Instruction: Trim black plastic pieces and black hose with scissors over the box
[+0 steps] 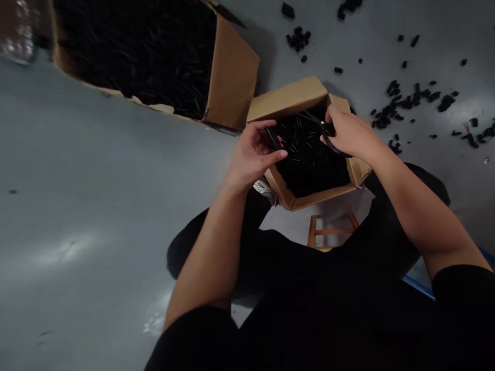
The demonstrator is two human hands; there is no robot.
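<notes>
In the head view, the left hand (251, 154) is set in a narrow grip on a ribbed black plastic strip (273, 138). The right hand (350, 134) is closed in a narrow grip on a thin looped black item (328, 139), its kind unclear. Both are held over a small open brown cardboard box (288, 99) near centre, filled with small black plastic pieces (313, 159). A larger brown cardboard box (232, 72) of similar black pieces is seen at 11 o'clock. Loose black pieces (402, 102) are scattered on the grey floor (96, 180) at 2 o'clock. A wooden stool (328, 232) is seen at 4 o'clock.
</notes>
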